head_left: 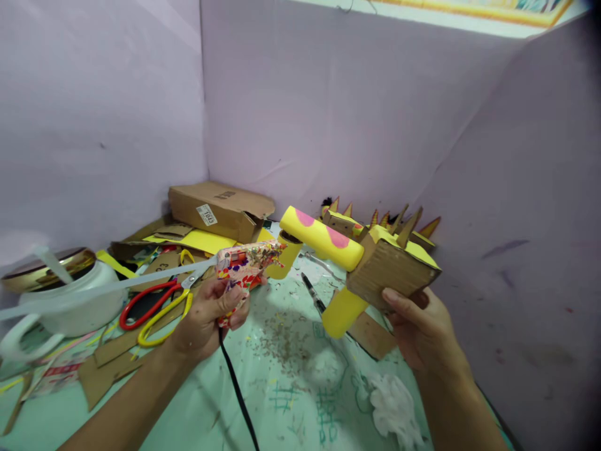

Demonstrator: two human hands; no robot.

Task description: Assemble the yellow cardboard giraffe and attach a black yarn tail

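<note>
Sporting pink-spotted yellow tubes, spiky cardboard model (392, 266)

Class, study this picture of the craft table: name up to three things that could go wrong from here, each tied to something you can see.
1. The paint-speckled glue gun in the left hand points its nozzle close to the yellow foam-and-cardboard model; the right hand's fingers might get burned.
2. Its black cord trails over the table edge and could snag.
3. The red-and-yellow scissors lie beside the left wrist.
</note>
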